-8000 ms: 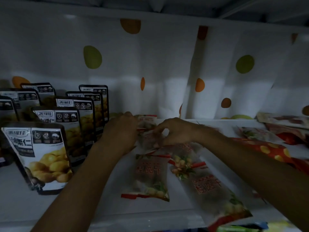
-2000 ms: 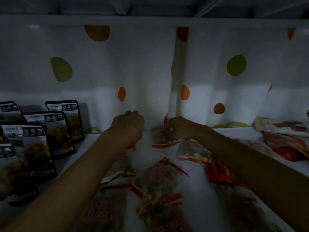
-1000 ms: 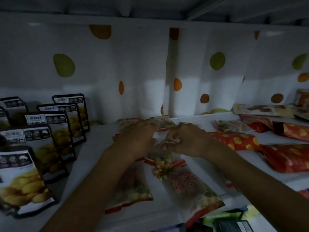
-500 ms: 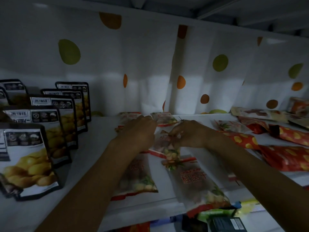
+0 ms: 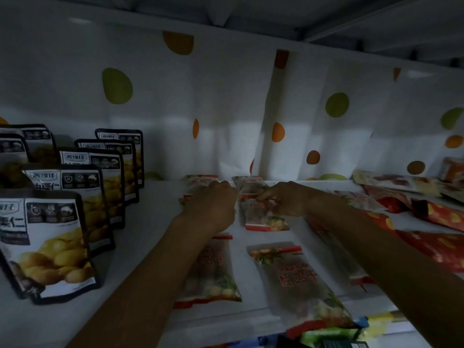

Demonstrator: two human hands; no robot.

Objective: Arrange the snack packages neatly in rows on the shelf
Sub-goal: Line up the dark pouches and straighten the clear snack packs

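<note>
Translucent red-trimmed fruit packs lie flat in two columns on the white shelf [image 5: 150,247]. My right hand [image 5: 285,199] pinches the top edge of the right column's middle pack [image 5: 265,218]. My left hand [image 5: 213,204] lies knuckles up, fingers curled down, on the left column's middle pack [image 5: 184,200], hiding most of it. Behind my hands lie two back packs [image 5: 198,180] [image 5: 247,183]. The front packs [image 5: 212,270] [image 5: 298,280] lie near the shelf's edge, the right one reaching over it.
Black chestnut pouches [image 5: 50,237] stand upright in rows on the left. Red and yellow snack bags [image 5: 442,217] lie loosely heaped on the right. A polka-dot sheet [image 5: 226,109] covers the back wall. Below the front edge, more goods [image 5: 334,335] show on a lower level.
Over the last second my hands moved apart, the left onto the left column, the right staying on the right column's middle pack, which now lies straighter. The camera view shifted slightly.
</note>
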